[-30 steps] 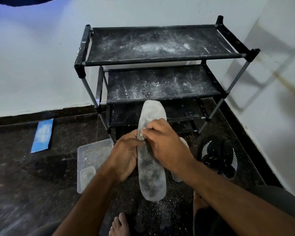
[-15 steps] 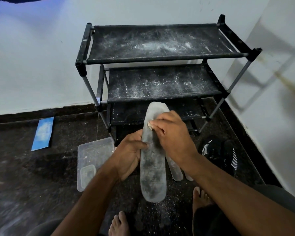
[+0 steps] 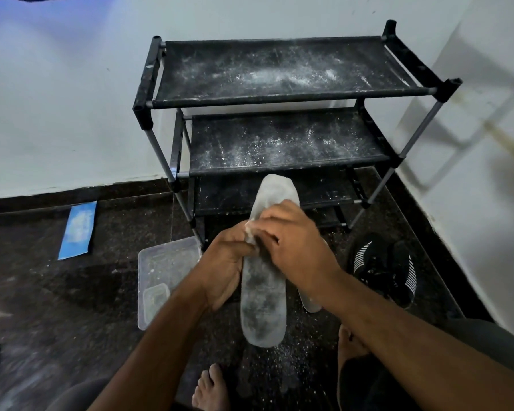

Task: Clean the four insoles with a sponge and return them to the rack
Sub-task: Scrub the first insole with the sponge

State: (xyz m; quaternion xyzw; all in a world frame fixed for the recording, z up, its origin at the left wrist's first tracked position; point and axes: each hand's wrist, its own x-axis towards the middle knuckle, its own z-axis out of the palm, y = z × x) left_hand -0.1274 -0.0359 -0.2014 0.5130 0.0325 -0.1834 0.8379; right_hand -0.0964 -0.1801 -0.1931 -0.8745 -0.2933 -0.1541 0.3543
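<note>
A long grey, dusty insole (image 3: 263, 304) stands nearly upright in front of me, held at its left edge by my left hand (image 3: 224, 266). My right hand (image 3: 294, 247) presses a small pale sponge (image 3: 250, 231) against the insole's upper middle; only a corner of the sponge shows past the fingers. Another pale insole (image 3: 310, 304) lies on the floor behind my right wrist, mostly hidden. The black rack (image 3: 279, 99) stands against the wall behind, its shelves powdered white and bare.
A clear plastic tub (image 3: 161, 262) with a small lid in it sits on the floor at the left. A pair of black shoes (image 3: 383, 268) lies at the right near the wall. A blue card (image 3: 79, 229) lies at the left. My bare feet (image 3: 211, 390) are below.
My right hand with the sponge went up the insole and has come back down to its upper middle. The insole has stayed in my left hand's grip.
</note>
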